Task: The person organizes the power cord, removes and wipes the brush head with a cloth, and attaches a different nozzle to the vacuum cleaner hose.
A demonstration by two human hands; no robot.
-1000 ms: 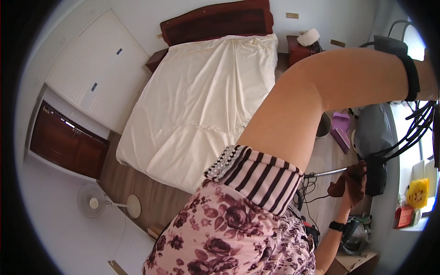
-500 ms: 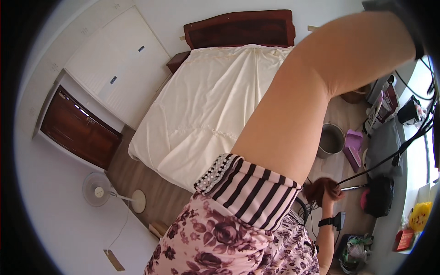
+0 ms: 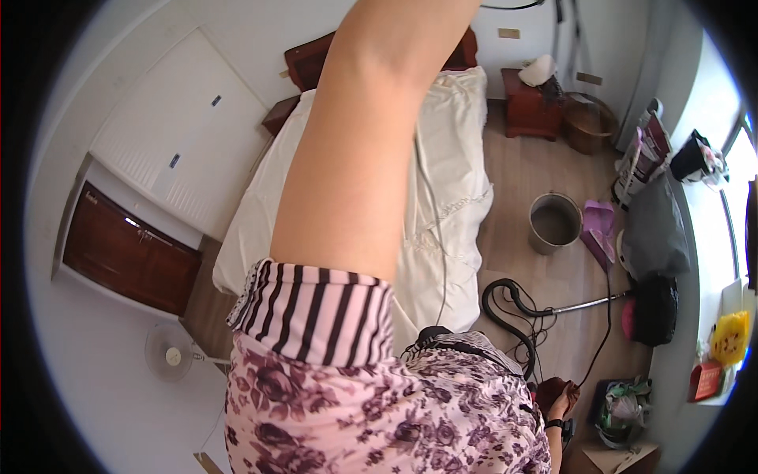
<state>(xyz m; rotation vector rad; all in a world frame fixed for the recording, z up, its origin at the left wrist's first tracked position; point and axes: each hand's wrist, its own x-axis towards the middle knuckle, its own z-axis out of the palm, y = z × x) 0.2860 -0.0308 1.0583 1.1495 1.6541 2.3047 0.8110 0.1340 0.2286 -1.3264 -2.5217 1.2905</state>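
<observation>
My left arm (image 3: 347, 174) reaches up across the view, in a pink floral sleeve with a black-striped cuff. Its hand lies beyond the top edge, so its fingers are hidden. Low at the right, my right hand (image 3: 562, 405) is closed on a bunched reddish-brown cloth (image 3: 550, 393). A black band with a dark device is on that wrist. Just beyond this hand, a black corrugated vacuum hose (image 3: 505, 286) curls on the floor among thin cables, joined to a metal tube (image 3: 588, 303). A dark cord runs near the cloth.
A bed with a cream cover (image 3: 466, 197) stands ahead. Rightward are a metal bucket (image 3: 554, 223), a purple dustpan (image 3: 598, 225), a black bag (image 3: 655, 310) and a basket of plastic bags (image 3: 624, 411). Behind stand a red-brown nightstand (image 3: 530, 107) and a round tub (image 3: 588, 122). A fan (image 3: 168, 353) stands left.
My left arm has swung left, uncovering the nightstand, the tub and the floor. My right hand, with the cloth, has come lower and nearer my body. The hose now shows more fully.
</observation>
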